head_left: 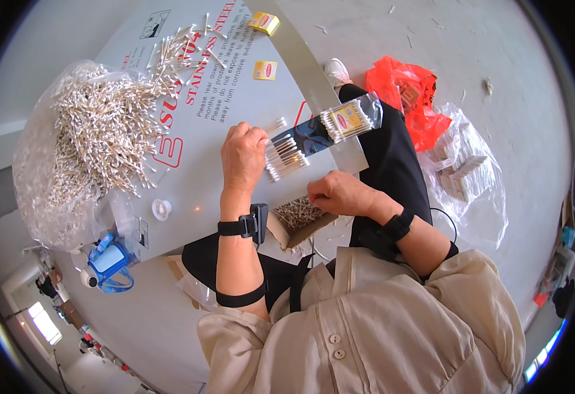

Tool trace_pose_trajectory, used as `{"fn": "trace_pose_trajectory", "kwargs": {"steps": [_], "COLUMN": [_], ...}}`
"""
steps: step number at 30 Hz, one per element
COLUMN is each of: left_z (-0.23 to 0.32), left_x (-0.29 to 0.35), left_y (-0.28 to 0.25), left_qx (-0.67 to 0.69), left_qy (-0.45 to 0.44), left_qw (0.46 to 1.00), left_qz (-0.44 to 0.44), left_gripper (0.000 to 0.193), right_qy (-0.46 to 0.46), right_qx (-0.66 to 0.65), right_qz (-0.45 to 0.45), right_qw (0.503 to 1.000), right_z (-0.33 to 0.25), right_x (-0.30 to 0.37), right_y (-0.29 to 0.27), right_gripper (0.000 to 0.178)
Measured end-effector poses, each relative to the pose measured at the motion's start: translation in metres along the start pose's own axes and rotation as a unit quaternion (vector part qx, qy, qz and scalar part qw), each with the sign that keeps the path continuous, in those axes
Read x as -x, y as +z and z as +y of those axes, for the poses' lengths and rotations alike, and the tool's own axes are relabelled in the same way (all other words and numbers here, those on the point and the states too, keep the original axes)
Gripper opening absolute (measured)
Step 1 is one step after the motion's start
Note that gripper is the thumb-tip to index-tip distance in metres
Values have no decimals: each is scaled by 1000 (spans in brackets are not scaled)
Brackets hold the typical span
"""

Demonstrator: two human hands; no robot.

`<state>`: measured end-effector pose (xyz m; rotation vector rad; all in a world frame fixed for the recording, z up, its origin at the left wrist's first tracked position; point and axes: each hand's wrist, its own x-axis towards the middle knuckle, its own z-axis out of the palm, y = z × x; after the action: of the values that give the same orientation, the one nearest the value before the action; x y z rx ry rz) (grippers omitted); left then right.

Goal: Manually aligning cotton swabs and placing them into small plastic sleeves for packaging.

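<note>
My left hand (pixel 243 157) is over the table with its fingers closed in a pinch. A few cotton swabs (pixel 276 125) stick out beside its fingertips. Just right of it, a row of cotton swabs (pixel 286 157) lies side by side across the end of a dark glossy strip (pixel 307 134). At the strip's other end is a bundle of swabs with a yellow card (pixel 347 119), inside a clear plastic bag. My right hand (pixel 343 192) hangs at the table's near edge, fingers curled together; whatever they hold, if anything, is hidden.
A large clear bag (pixel 34 164) spills a heap of cotton swabs (pixel 103 125) at left. Yellow cards (pixel 265 70) lie farther back. A cardboard box of swabs (pixel 294 217) sits below the edge. Red (pixel 425 128) and clear bags (pixel 491 197) lie on the floor; a blue bottle (pixel 109 259) stands left.
</note>
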<state>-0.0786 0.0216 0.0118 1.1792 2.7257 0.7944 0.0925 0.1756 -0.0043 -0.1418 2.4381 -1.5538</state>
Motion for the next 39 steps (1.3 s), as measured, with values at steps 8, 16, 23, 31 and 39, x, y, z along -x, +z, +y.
{"fn": "trace_pose_trajectory", "kwargs": {"steps": [8, 16, 23, 31, 39], "left_z": [4, 5, -2, 18, 25], "left_x": [0, 7, 30, 54, 41], "left_y": [4, 6, 7, 41, 46], "left_qx": [14, -4, 202, 501, 490], "left_qy": [-9, -11, -140, -151, -166], "left_qw": [999, 1000, 957, 793, 800], "left_qz": [31, 6, 153, 310, 304], "left_gripper": [8, 6, 12, 41, 48], "right_qy": [8, 3, 17, -73, -42], "right_qx": [-1, 35, 23, -261, -369], "right_qz": [-5, -2, -9, 268, 349], "right_qw": [1000, 999, 1000, 924, 860], "right_z": [-1, -2, -16, -19, -4], "right_x": [0, 0, 3, -12, -56], "right_y": [1, 1, -10, -7, 5], "right_gripper": [5, 9, 10, 10, 27]}}
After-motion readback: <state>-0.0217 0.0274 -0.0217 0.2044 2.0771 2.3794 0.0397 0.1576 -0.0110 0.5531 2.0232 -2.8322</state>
